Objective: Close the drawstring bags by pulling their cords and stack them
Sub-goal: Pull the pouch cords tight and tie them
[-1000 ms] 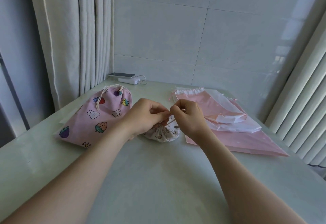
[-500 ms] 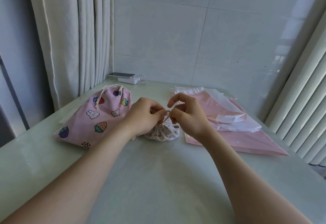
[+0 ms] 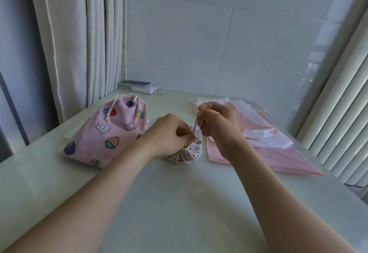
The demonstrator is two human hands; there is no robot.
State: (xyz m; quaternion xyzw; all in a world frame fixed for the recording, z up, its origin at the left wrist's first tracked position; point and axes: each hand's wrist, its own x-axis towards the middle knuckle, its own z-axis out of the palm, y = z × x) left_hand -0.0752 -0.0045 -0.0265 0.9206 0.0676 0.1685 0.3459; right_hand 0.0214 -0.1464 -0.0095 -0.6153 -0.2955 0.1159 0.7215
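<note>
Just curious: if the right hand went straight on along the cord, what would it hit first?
Likely nothing: the right hand holds the thin beige cord up from the small white printed bag, toward open air.

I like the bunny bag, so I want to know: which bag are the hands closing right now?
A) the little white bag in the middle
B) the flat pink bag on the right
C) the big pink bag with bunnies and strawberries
A: the right hand pinches the cord drawn up from the little white bag, while the left hand grips that bag's gathered top.
</note>
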